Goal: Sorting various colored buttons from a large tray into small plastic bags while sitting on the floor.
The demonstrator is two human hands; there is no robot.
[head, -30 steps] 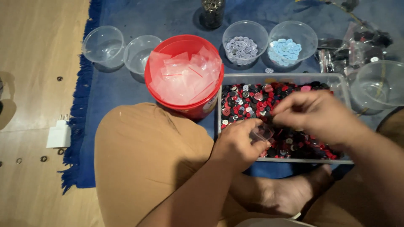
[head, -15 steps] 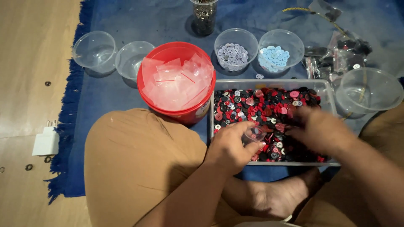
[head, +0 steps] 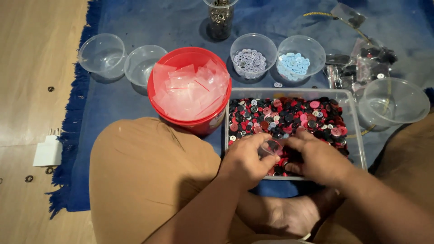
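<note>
Holding sm. clear bag (head: 271,147) btwn 2 hands (head: 289,158).

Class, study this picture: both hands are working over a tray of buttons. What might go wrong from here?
The small clear bag, pinched between left hand and right hand, may slip and drop buttons back into the tray. The red bucket touches the knee, so a leg shift might tip it.

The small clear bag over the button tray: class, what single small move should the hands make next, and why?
Probably slip a button into the bag. The left hand holds a small clear bag over the near end of the tray of red and black buttons, and the right hand meets it at the bag's edge. Whether a button is already pinched cannot be seen.
</note>
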